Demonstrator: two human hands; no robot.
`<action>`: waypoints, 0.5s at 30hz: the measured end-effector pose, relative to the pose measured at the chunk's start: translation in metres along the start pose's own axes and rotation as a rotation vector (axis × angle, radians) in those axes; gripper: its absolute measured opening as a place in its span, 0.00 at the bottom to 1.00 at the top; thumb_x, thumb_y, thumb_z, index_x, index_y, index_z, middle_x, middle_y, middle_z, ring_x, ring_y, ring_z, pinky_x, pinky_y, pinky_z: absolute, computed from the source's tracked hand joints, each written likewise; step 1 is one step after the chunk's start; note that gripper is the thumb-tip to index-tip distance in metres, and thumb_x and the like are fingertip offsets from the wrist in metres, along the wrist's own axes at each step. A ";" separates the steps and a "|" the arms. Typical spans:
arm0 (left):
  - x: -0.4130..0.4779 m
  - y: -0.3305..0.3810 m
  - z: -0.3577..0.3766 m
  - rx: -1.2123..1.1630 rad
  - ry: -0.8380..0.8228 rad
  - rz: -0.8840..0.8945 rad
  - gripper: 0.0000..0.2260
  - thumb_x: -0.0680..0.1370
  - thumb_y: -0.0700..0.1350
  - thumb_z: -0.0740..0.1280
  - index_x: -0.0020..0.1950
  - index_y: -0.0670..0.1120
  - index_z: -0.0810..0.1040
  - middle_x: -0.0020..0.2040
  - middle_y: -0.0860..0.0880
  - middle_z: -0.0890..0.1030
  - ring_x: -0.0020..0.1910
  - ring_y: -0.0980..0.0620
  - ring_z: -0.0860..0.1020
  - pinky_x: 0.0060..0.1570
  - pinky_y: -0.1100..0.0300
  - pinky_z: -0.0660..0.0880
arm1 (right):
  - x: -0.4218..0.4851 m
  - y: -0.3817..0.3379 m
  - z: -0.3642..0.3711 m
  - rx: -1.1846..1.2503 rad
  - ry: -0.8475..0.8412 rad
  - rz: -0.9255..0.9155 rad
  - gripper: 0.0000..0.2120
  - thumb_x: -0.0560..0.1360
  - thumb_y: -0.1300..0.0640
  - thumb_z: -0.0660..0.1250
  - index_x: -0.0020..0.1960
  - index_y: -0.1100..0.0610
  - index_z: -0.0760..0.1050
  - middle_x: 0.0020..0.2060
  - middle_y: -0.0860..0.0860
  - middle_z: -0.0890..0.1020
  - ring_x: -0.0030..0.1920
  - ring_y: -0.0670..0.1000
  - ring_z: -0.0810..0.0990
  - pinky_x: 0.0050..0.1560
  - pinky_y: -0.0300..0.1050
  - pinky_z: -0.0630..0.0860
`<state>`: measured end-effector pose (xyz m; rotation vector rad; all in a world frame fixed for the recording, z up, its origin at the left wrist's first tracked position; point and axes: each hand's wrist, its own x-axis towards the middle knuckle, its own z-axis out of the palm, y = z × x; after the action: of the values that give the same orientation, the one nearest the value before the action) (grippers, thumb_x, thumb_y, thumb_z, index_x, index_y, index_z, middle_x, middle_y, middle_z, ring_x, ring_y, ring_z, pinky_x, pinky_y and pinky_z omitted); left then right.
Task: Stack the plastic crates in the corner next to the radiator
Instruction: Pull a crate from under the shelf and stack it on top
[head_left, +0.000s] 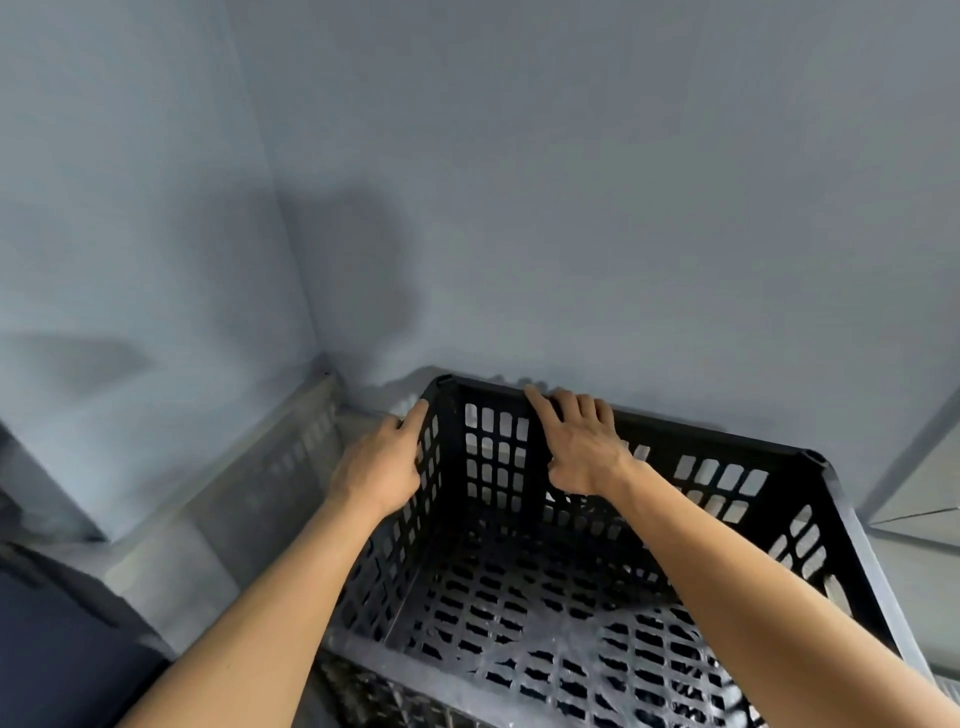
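Black crate (717, 436) sits lower centre-right of frame, its far left corner close to the wall corner (317, 332). It looks parked on a second dark lattice crate (374, 691) that peeks out at the bottom edge. I can't confirm it's fully seated.

Grips:
- left grip (382, 462), bare hand, is outside the crate's left wall near the top far corner. Fingers lie fairly straight and flat against the lattice, pressing rather than wrapped.
- right grip (576, 447) is on the far rim. Fingers are hooked over the top edge, thumb down the inside face, so it's clamped on the rim.

My read of the step: final nudge and alignment of the top crate on the stack.
- Push from the left wall and pull or steer with the rim hand together so the crate doesn't yaw.
- Get all four corners over the lower crate's rim before letting the weight down.
- Keep the fingers hooked over the far rim out of the gap to the wall.
- Then check for rock.

Materials and shapes:
- Crate is rigid moulded plastic, matte black, a bit dusty on the floor.
- Side walls are a grid of rounded rectangular slots. The floor is a diagonal lattice.
- There is a solid rim band with rounded corner posts, and the walls taper slightly inward toward the floor. Probably light and a little flexy.
- Walls are flat painted blue-grey.
- A pale grey slotted thing (291, 457) runs along the left wall; can't tell what it is.
- A pale panel (919, 499) sits at the right edge. It may be the radiator, not sure.
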<state>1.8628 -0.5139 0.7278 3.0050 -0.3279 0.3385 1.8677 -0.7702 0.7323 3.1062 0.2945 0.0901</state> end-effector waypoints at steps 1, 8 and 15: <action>0.001 0.000 0.001 0.005 0.008 0.002 0.32 0.80 0.43 0.63 0.79 0.51 0.50 0.58 0.46 0.76 0.29 0.56 0.70 0.25 0.65 0.63 | 0.001 0.001 0.003 -0.013 0.013 -0.003 0.52 0.66 0.53 0.70 0.79 0.49 0.40 0.72 0.58 0.59 0.72 0.62 0.59 0.74 0.60 0.53; 0.002 0.000 0.005 0.014 0.016 -0.007 0.32 0.80 0.42 0.64 0.79 0.50 0.50 0.57 0.44 0.76 0.30 0.53 0.73 0.27 0.60 0.69 | 0.008 0.001 0.016 -0.043 0.072 0.003 0.55 0.65 0.51 0.70 0.79 0.49 0.38 0.72 0.57 0.59 0.71 0.61 0.59 0.74 0.61 0.52; -0.005 0.000 0.000 0.052 0.004 -0.012 0.31 0.80 0.43 0.63 0.79 0.51 0.50 0.58 0.43 0.76 0.33 0.51 0.75 0.29 0.57 0.73 | 0.003 -0.003 0.019 -0.023 0.061 0.001 0.55 0.68 0.44 0.69 0.78 0.47 0.33 0.76 0.57 0.51 0.77 0.60 0.47 0.76 0.62 0.43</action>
<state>1.8575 -0.5132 0.7265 3.0553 -0.3057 0.3572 1.8717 -0.7673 0.7138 3.0845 0.2912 0.1879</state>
